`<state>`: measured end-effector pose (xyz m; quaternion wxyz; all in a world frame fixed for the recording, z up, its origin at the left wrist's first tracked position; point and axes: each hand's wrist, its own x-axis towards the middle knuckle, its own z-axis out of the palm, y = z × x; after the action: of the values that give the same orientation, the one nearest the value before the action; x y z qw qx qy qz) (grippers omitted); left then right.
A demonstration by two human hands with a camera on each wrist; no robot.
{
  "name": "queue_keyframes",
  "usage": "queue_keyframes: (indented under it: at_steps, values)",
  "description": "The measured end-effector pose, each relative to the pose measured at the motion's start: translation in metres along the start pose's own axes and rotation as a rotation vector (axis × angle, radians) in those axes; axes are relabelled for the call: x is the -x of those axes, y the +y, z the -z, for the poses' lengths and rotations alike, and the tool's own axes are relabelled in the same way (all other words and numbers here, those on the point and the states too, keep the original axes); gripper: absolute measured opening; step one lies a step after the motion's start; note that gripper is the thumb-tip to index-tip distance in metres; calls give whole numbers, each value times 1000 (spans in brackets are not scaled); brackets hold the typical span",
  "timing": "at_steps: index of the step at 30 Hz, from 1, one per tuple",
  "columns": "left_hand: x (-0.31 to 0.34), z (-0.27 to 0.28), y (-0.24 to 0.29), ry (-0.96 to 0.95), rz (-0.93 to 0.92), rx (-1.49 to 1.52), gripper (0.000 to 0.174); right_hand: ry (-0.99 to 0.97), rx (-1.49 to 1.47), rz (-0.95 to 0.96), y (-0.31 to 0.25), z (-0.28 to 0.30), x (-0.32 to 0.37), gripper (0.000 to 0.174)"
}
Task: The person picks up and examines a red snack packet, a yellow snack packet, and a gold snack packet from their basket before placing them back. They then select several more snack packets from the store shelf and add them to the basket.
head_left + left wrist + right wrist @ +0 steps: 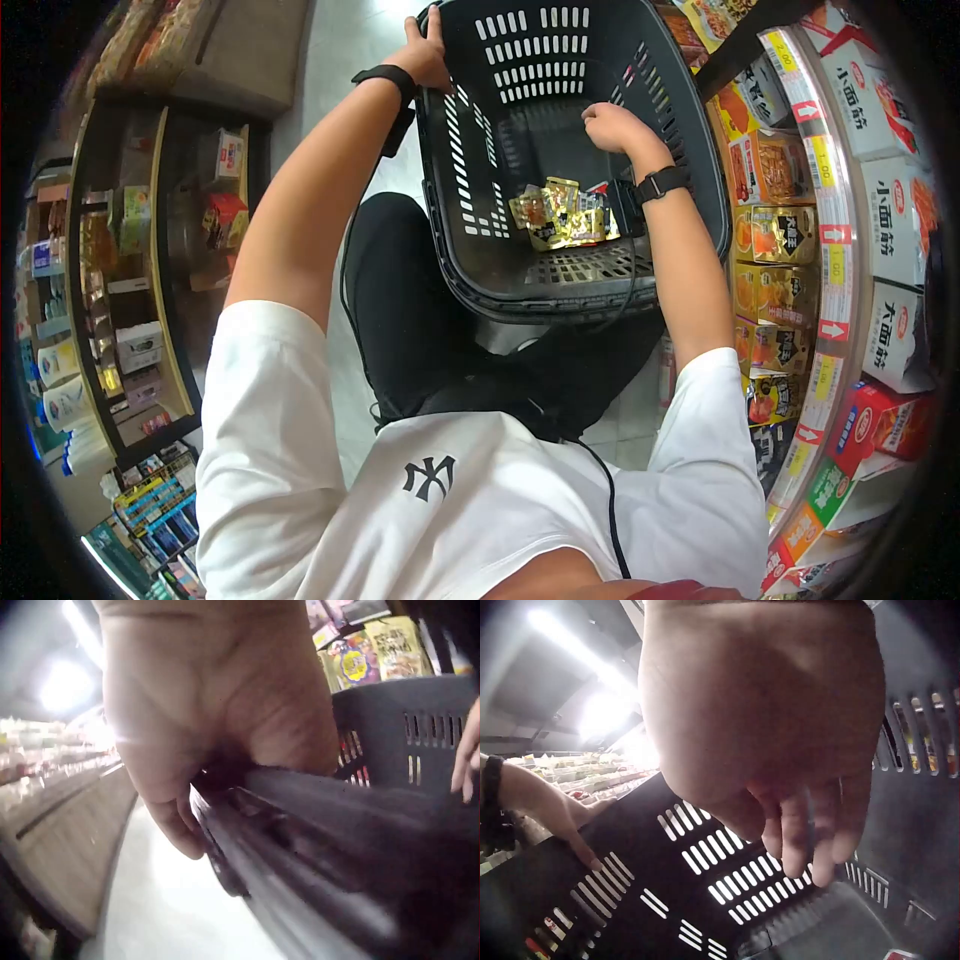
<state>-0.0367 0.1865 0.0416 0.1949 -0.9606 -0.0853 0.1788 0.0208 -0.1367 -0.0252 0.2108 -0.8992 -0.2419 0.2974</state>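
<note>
Shop aisle (340, 85), basket (545, 145) in left grip (424, 62)

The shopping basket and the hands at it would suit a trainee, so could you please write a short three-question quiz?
1. Which hand grips the basket by its rim?
2. True or false: the right hand is outside the basket.
3. Which of these lie in the basket: A) white boxes, B) gold packets, C) bottles?

Key: 1. The left hand. 2. False; it is inside. 3. B.
</note>
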Motion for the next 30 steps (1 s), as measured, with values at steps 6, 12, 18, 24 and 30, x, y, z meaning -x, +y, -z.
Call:
queue_keyframes:
  at_steps: [6,12,18,24,30]
  values:
    - [-15,-5,-2,-33,12,-78,116,25,-9,22,-2,2,-5,37]
    - [-27,-12,-2,-47,17,-82,115,-25,-45,-63,15,-1,-30,32]
    - [-32,-28,-4,73,71,166,117,-167,16,-136,28,-7,-54,37]
    - [-31,1,5,-197,-83,-356,112,-199,-63,-170,29,-9,-50,38]
    - [-22,-4,2,-37,-71,-280,97,-157,-63,-159,19,-6,-39,33]
